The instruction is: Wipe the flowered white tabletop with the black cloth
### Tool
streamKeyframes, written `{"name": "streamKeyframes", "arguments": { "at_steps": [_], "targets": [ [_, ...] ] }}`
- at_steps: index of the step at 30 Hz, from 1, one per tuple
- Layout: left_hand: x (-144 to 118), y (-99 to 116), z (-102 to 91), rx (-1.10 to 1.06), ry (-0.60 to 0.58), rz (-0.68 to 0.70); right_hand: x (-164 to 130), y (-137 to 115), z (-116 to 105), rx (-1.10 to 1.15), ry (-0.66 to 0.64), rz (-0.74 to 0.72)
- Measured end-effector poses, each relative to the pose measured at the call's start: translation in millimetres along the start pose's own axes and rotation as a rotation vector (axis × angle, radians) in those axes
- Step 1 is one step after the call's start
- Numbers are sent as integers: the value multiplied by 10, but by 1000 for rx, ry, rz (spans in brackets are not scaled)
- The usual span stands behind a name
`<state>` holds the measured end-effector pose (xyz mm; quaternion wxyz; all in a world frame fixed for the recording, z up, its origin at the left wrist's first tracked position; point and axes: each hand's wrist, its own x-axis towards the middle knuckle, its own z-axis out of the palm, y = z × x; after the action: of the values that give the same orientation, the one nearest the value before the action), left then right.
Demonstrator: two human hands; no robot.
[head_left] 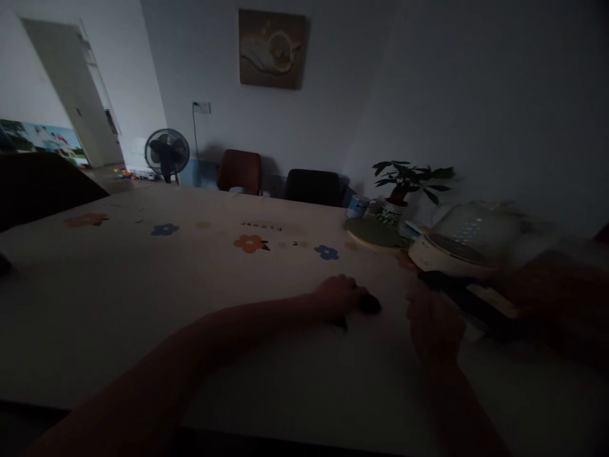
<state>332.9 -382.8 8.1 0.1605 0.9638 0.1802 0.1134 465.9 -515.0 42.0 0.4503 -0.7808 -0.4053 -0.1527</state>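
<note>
A: What does the head camera show?

B: A dim room and a big table (143, 298) with a flower cloth. In the middle of the frame, the left hand (339, 297) lies flat on the cloth, palm down. Its fingers curl over a small dark thing (370, 304). It looks like the hand is closing on it, but it is too dark to be sure.

A: And the other hand?

B: The right hand (434, 327) is at the lower right of the frame. Its fingers are bent, right beside a long black flat thing (469, 303). I cannot tell if it grips it or only touches it.

A: How far along is the work?

B: I think it is only at the start. The small dark thing sits on the cloth, not lifted. The black flat thing lies on the table too.

A: What else is there?

B: A cooker with a clear lid (469, 241) at the right, a round green mat (373, 231) and a potted plant (404, 187) behind it. A fan (167, 152) stands at the upper left.
</note>
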Motion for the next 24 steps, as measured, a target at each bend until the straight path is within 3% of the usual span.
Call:
{"name": "streamKeyframes", "arguments": {
  "at_steps": [3, 7, 10, 13, 18, 24],
  "targets": [
    [10, -372, -209, -116, 82, -255, -10, -26, 3, 31, 2, -3],
    [-70, -953, -672, -239, 306, -506, -3, -31, 7, 43, -34, 9],
    [-198, -1320, -969, -310, 456, -613, -3, -23, 12, 52, -31, 21],
    [-409, -1562, -1056, -299, 515, -662, -15, -36, 2, 56, -42, 47],
    [-794, -1725, -925, -149, 406, -646, -36, -109, -32, 39, -79, 101],
    [-972, -1715, -886, 12, 63, -407, -36, -180, -51, 43, -87, 119]
  ]
}}
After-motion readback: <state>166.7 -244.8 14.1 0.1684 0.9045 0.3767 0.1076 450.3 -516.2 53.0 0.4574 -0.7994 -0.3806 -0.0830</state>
